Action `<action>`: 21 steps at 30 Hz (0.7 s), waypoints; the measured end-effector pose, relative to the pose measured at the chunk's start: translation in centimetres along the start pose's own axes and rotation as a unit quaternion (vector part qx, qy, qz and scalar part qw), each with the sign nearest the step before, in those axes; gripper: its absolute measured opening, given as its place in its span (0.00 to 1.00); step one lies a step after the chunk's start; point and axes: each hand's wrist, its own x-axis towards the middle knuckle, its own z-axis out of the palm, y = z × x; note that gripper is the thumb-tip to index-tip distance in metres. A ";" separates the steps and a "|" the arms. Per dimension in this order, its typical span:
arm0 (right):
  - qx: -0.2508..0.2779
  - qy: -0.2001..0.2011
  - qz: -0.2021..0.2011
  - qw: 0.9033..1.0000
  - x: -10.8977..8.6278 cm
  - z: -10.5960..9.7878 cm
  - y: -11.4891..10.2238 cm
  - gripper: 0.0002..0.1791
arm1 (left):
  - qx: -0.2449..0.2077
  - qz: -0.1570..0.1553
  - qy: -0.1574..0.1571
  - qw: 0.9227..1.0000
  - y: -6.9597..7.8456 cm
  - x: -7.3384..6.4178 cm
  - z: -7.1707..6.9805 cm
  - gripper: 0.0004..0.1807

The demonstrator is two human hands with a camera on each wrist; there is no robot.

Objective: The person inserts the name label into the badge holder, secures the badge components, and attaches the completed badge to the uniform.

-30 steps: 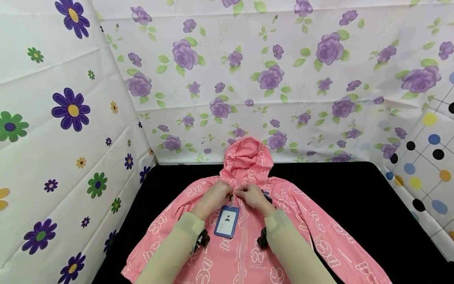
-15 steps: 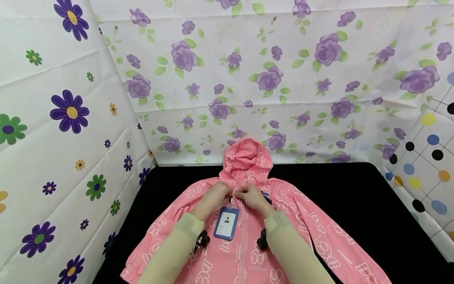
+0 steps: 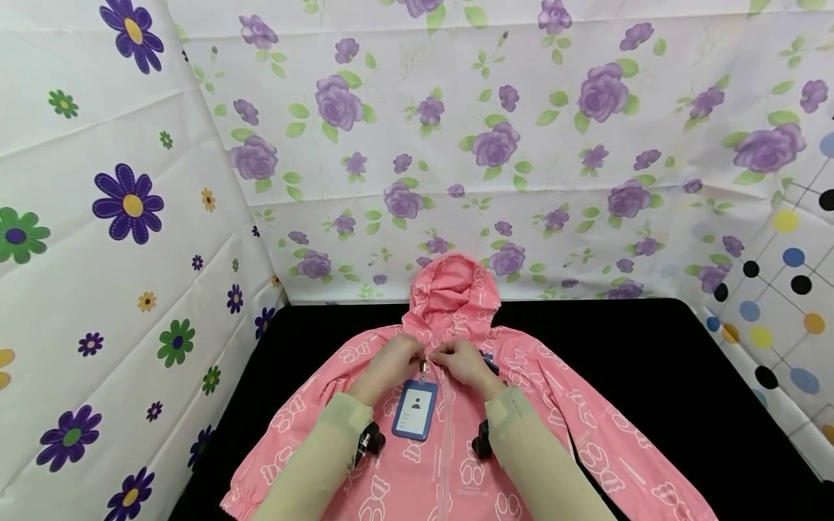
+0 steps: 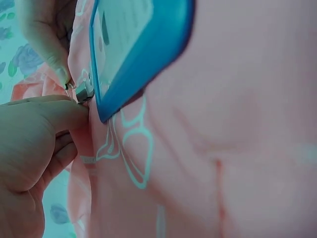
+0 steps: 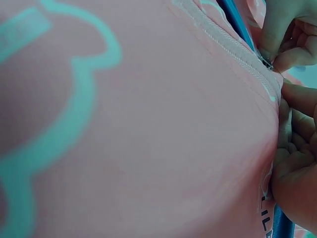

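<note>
A pink hooded jacket (image 3: pixel 417 463) with white bear outlines lies front up, its zip (image 5: pixel 242 54) running down the middle. Both hands meet at the chest below the hood. My left hand (image 3: pixel 395 362) pinches the metal clip (image 4: pixel 84 91) of a blue-framed badge holder (image 3: pixel 415 410), which lies on the jacket's left front panel as seen from above. Close beside it, my right hand (image 3: pixel 461 362) pinches the jacket by the top of the zip. Thin wire-like metal shows between the two hands in the left wrist view; what it belongs to, I cannot tell.
A black tabletop (image 3: pixel 619 362) extends around the jacket. Flower-printed sheets (image 3: pixel 404 145) stand behind and at the left, with a dotted one (image 3: pixel 782 311) at the right. A dark blue item (image 3: pixel 490 362) shows on the jacket beside my right hand.
</note>
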 end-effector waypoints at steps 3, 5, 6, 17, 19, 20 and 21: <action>0.001 -0.004 -0.005 1.000 -0.1 -0.1 -0.1 0.08 | -0.010 -0.011 0.005 1.000 -0.2 -0.2 -0.3 0.06; -0.006 -0.004 -0.012 1.000 -0.2 -0.3 0.0 0.09 | -0.018 -0.012 0.019 1.000 -0.4 -0.4 -0.6 0.07; -0.009 -0.002 -0.013 1.000 -0.2 -0.4 0.0 0.09 | -0.026 -0.012 0.029 0.999 -0.5 -0.5 -0.8 0.09; -0.147 0.004 -0.094 0.985 -4.6 -6.5 0.2 0.23 | -0.010 -0.049 0.052 0.997 -0.8 -3.7 -3.2 0.42; -0.200 0.014 -0.122 0.972 -5.8 -8.2 0.7 0.26 | 0.006 -0.053 0.017 0.998 -0.8 -4.6 -3.5 0.47; -0.227 0.018 -0.129 0.965 -6.4 -9.1 1.0 0.28 | 0.013 -0.058 0.000 0.998 -0.8 -5.0 -3.6 0.48; -0.253 0.024 -0.132 0.958 -7.0 -9.8 1.4 0.30 | 0.025 -0.063 -0.013 0.998 -0.8 -5.4 -3.6 0.49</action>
